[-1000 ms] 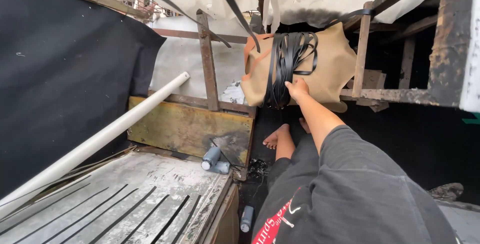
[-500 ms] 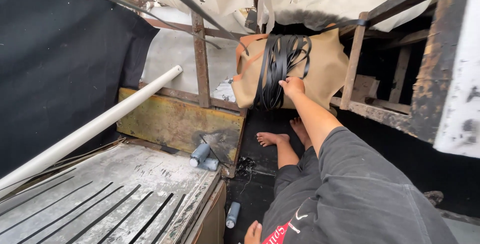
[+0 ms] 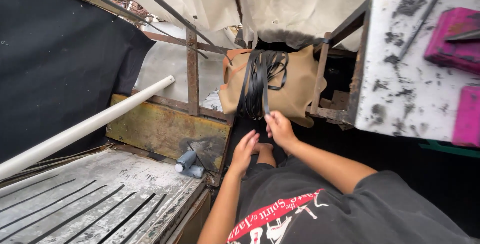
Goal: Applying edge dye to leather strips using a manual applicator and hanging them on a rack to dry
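The black sheet (image 3: pixel 55 74) covers the left wall, w/ a white pipe (image 3: pixel 90 126) leaning across it. At the lower left is a worn grey bench (image 3: pixel 145 174); black strips (image 3: pixel 75 214) lie flat on it, side by side, and a small grey bottle (image 3: pixel 186 161) lies at its far right corner. At the upper right is a white bench (image 3: pixel 400 89) w/ black stains, and pink blocks (image 3: pixel 452 39) near its right edge.

A tan bag (image 3: pixel 300 84) hangs on the rusty frame (image 3: pixel 192 74) betw. the two benches. A bundle of black straps (image 3: pixel 257 81) is draped over the bag, long, flat and glossy, looped at the top and hanging down.

The right hand (image 3: pixel 281 130) is just under the bundle; its fingers (image 3: pixel 271 120) are pinched almost closed on one strap end. The left hand (image 3: pixel 246 149) is below and to the left, fingers half open and relaxed, holding nothing, near the straps but apart from them.
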